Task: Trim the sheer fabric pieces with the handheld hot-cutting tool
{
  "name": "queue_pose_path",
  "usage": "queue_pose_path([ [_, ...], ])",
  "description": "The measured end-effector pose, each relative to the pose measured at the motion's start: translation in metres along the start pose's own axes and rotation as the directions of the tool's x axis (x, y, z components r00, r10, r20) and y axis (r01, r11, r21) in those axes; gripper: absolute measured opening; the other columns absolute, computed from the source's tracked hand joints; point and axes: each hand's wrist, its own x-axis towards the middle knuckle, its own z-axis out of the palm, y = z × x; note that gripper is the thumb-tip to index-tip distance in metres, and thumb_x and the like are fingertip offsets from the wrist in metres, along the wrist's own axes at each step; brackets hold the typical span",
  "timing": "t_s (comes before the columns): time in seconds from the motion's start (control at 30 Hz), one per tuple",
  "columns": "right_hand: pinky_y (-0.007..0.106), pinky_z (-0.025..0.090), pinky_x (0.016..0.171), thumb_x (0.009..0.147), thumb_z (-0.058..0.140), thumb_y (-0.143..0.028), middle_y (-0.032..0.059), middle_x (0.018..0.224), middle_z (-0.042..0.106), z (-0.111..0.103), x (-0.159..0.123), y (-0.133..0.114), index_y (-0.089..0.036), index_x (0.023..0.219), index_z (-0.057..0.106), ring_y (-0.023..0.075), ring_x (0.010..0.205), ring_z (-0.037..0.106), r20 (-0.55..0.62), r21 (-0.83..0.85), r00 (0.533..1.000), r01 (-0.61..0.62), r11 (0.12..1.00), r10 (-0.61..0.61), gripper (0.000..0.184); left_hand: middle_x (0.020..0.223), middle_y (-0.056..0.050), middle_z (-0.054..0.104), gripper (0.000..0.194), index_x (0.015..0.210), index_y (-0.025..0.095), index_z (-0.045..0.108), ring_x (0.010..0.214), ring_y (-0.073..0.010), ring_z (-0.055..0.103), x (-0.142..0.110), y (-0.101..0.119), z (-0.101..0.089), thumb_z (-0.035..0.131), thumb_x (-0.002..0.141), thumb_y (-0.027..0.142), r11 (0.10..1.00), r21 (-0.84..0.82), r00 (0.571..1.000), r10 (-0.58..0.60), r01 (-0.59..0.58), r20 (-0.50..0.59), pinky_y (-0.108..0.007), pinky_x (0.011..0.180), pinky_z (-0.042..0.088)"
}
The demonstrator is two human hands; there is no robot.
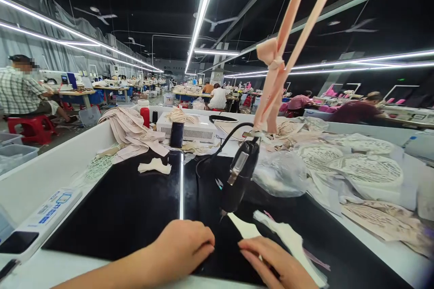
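Note:
My left hand (185,246) is over the black board (135,216), fingers curled and pressed together; anything inside them is hidden. My right hand (283,264) has thumb and fingers drawn together at a cream fabric piece (246,228), which shows above and between them. Beside it lies a second stack of cream fabric pieces (288,239) with a thin pink strip. A black handheld tool (239,174) with a metal lever and thin tip hangs above the board between my hands, tied to a knotted peach fabric strap (273,67).
Another cream piece (154,166) lies by a lit strip (182,185) in the board. Small snips (219,184) and a plastic bag (281,174) lie behind the tool. Patterned fabric stacks (368,167) line the right. A white box (203,131) stands behind; people sit beyond.

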Motion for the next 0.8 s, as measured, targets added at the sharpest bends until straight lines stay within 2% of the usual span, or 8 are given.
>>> queue_pose_path([
  [0.1, 0.031, 0.063, 0.083, 0.096, 0.057, -0.040, 0.0088, 0.107, 0.077, -0.014, -0.011, 0.022, -0.030, 0.111, 0.074, 0.0261, 0.096, 0.075, -0.071, -0.121, 0.997, -0.028, 0.992, 0.020, 0.025, 0.098, -0.001, 0.076, 0.015, 0.106, 0.027, 0.069, 0.087, -0.0210, 0.073, 0.013, 0.025, 0.015, 0.057, 0.097, 0.029, 0.998, 0.003, 0.997, 0.058, -0.058, 0.045, -0.026, 0.076, 0.052],
  [0.2, 0.030, 0.063, 0.083, 0.097, 0.056, -0.038, 0.0088, 0.107, 0.077, -0.009, -0.016, 0.030, -0.028, 0.115, 0.072, 0.0247, 0.097, 0.075, -0.069, -0.195, 0.998, -0.013, 0.981, -0.001, 0.026, 0.098, -0.004, 0.075, 0.018, 0.109, 0.026, 0.068, 0.088, -0.0229, 0.073, 0.025, 0.039, 0.024, 0.054, 0.099, 0.030, 0.998, 0.023, 0.997, 0.064, -0.065, 0.049, -0.028, 0.076, 0.054],
  [0.37, 0.028, 0.062, 0.078, 0.100, 0.049, -0.024, 0.0064, 0.103, 0.074, 0.007, -0.019, 0.031, -0.028, 0.108, 0.071, 0.0203, 0.093, 0.074, -0.003, -0.290, 1.000, 0.028, 0.957, -0.030, 0.024, 0.098, -0.007, 0.074, 0.019, 0.107, 0.022, 0.066, 0.090, -0.0258, 0.074, 0.035, 0.046, 0.029, 0.049, 0.101, 0.028, 0.998, 0.060, 0.999, 0.015, -0.017, 0.034, -0.030, 0.074, 0.054],
  [0.53, 0.030, 0.061, 0.074, 0.097, 0.048, -0.016, 0.0079, 0.102, 0.074, 0.015, -0.020, 0.034, -0.025, 0.106, 0.068, 0.0218, 0.089, 0.074, -0.061, -0.372, 0.990, 0.093, 0.924, -0.124, 0.024, 0.099, -0.007, 0.074, 0.019, 0.111, 0.023, 0.065, 0.089, -0.0250, 0.073, 0.037, 0.046, 0.032, 0.051, 0.100, 0.029, 0.996, 0.082, 0.999, -0.032, 0.030, 0.024, -0.029, 0.072, 0.053],
  [0.63, 0.031, 0.060, 0.071, 0.100, 0.044, -0.020, 0.0079, 0.093, 0.073, 0.014, -0.017, 0.024, -0.024, 0.098, 0.068, 0.0217, 0.081, 0.073, -0.107, -0.318, 0.988, 0.074, 0.945, -0.113, 0.025, 0.097, -0.005, 0.074, 0.019, 0.110, 0.025, 0.066, 0.087, -0.0233, 0.073, 0.035, 0.045, 0.032, 0.051, 0.099, 0.030, 0.995, 0.088, 0.999, -0.043, 0.041, 0.028, -0.027, 0.071, 0.052],
  [0.73, 0.032, 0.056, 0.072, 0.101, 0.042, -0.023, 0.0071, 0.090, 0.070, 0.007, -0.011, 0.004, -0.023, 0.092, 0.067, 0.0212, 0.080, 0.069, -0.081, -0.122, 0.995, -0.068, 0.990, 0.059, 0.026, 0.097, -0.006, 0.074, 0.022, 0.113, 0.024, 0.066, 0.085, -0.0242, 0.073, 0.032, 0.044, 0.032, 0.050, 0.100, 0.029, 0.995, 0.090, 0.998, -0.053, 0.049, 0.046, -0.029, 0.071, 0.052],
  [0.8, 0.033, 0.052, 0.073, 0.099, 0.045, -0.022, 0.0063, 0.088, 0.068, 0.002, -0.007, -0.007, -0.022, 0.086, 0.066, 0.0212, 0.081, 0.067, -0.045, 0.039, 0.982, -0.181, 0.983, 0.183, 0.025, 0.099, -0.008, 0.073, 0.025, 0.119, 0.024, 0.065, 0.088, -0.0259, 0.072, 0.029, 0.043, 0.032, 0.048, 0.101, 0.027, 0.995, 0.088, 0.997, -0.054, 0.049, 0.058, -0.031, 0.073, 0.052],
])
